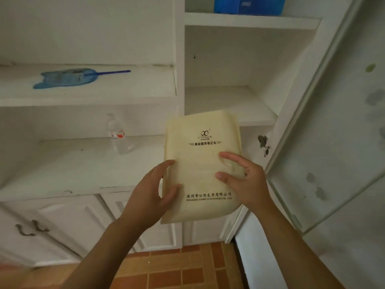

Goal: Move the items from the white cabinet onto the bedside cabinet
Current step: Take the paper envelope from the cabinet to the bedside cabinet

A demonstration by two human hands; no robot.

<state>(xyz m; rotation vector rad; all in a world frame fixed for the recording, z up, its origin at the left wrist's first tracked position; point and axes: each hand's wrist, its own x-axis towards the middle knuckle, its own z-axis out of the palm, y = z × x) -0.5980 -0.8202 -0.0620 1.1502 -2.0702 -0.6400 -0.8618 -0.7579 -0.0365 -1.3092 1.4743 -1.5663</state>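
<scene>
Your left hand (149, 192) and right hand (242, 180) both grip cream notebook (200, 167), held upright before white cabinet (179, 59). Clear bottle (117, 135), blue swatter (66, 78) on shelves.

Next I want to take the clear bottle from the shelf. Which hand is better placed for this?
Left. The left hand grips the notebook on the side nearer the bottle; the right hand could probably hold the notebook alone.

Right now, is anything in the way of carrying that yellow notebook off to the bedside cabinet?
Nothing visible blocks it. Both hands, left hand and right hand, hold the cream-yellow paper notebook clear of the white cabinet shelves. The bedside cabinet is out of view, so that route cannot be judged.
</scene>
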